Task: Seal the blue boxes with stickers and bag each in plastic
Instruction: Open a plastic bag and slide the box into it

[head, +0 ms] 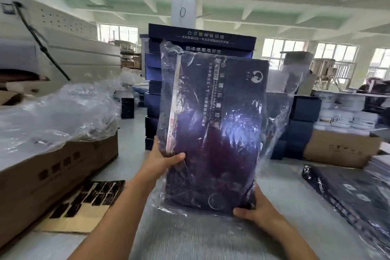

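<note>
holding a flat dark blue cardboard box upright above the grey desk, inside a clear crinkled plastic bag: the left hand grips its left edge, the right hand grips its lower right corner.

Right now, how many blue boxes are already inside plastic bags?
2. The held bagged box is upright at centre, gripped by the left hand and right hand. The flat bagged box lies on the table at the right edge. More may be hidden beneath it.
</note>
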